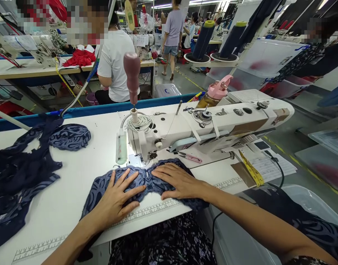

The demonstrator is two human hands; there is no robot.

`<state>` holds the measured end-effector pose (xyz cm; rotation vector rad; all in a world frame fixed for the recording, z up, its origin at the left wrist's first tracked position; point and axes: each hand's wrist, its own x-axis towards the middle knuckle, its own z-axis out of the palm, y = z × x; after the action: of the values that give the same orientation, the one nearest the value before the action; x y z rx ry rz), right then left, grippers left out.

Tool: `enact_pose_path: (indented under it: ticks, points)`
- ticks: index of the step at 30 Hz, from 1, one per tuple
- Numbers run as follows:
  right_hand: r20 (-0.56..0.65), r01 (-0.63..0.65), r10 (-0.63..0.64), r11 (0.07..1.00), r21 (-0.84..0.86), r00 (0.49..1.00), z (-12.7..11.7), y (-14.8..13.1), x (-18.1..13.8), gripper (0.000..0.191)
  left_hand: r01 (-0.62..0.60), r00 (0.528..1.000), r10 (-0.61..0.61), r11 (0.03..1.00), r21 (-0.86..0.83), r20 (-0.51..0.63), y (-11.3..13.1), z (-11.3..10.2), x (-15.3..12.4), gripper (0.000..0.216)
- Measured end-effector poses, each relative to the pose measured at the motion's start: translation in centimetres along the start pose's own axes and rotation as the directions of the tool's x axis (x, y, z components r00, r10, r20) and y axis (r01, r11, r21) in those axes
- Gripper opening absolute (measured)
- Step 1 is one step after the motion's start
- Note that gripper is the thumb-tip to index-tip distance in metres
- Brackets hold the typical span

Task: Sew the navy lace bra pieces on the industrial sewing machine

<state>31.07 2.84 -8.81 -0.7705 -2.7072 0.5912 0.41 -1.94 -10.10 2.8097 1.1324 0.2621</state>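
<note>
A navy lace piece (147, 176) lies flat on the white sewing table (75, 173), just in front of the needle of a white sewing machine (207, 125). My left hand (118, 197) rests on the left part of the lace with its fingers spread and pointing toward the needle. My right hand (178, 181) lies flat on the right part of the lace, fingers stretched out toward the left. Neither hand grips anything.
A heap of navy lace pieces (22, 165) lies at the table's left. Pink snips (191, 158) and a yellow tape measure (252, 171) lie beside the machine, a pink-lidded bottle (215, 94) behind it. A person in a white shirt (116, 62) sits beyond. Clear bins (304, 206) stand to my right.
</note>
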Motion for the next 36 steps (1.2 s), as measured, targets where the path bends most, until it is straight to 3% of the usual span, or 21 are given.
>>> enact_pose_path:
  ticks: [11, 20, 23, 25, 29, 31, 32, 34, 36]
  points:
    - [0.008, -0.022, 0.022, 1.0, 0.007, 1.0, 0.1, -0.4, -0.2, 0.083, 0.018, 1.0, -0.016, 0.994, -0.105, 0.02, -0.8, -0.6, -0.4, 0.046]
    - [0.009, -0.01, 0.01, 1.0, 0.015, 1.0, -0.2, -0.6, -0.2, 0.08, 0.047, 0.999, -0.045, 0.997, -0.058, 0.022, -0.8, -0.5, -0.8, 0.056]
    - [-0.051, -0.014, 0.011, 0.999, -0.047, 0.999, -0.8, -0.9, 0.1, 0.061, 0.059, 0.998, -0.059, 0.998, -0.019, 0.01, -0.4, -0.8, -0.8, 0.057]
    - [-0.145, -0.083, 0.061, 0.985, -0.149, 0.988, -1.1, -0.6, 0.4, 0.042, 0.063, 0.996, -0.064, 0.998, -0.015, -0.068, 0.3, -1.1, -0.5, 0.053]
    - [-0.291, -0.278, 0.177, 0.894, -0.353, 0.94, -1.0, 0.7, 1.1, 0.025, 0.079, 0.973, -0.126, 0.969, -0.234, -0.194, 3.3, -1.2, 0.7, 0.029]
    - [-0.312, -0.294, 0.177, 0.874, -0.386, 0.933, -0.8, 0.7, 1.4, 0.013, 0.163, 0.962, -0.244, 0.876, -0.454, -0.125, 5.1, -0.9, 1.7, 0.025]
    - [-0.324, -0.296, 0.171, 0.871, -0.392, 0.931, -0.7, 0.2, 1.5, 0.01, 0.232, 0.947, -0.317, 0.782, -0.579, -0.049, 5.9, -0.8, 2.3, 0.029]
    - [-0.354, -0.3, 0.154, 0.864, -0.405, 0.922, -0.5, -2.0, 1.5, 0.014, 0.357, 0.887, -0.438, 0.445, -0.821, 0.148, 6.9, -0.8, 3.4, 0.039]
    - [-0.346, -0.241, 0.089, 0.872, -0.426, 0.934, 0.0, -5.3, 1.2, 0.017, 0.356, 0.813, -0.484, -0.026, -0.934, 0.323, 7.3, -1.0, 4.4, 0.047]
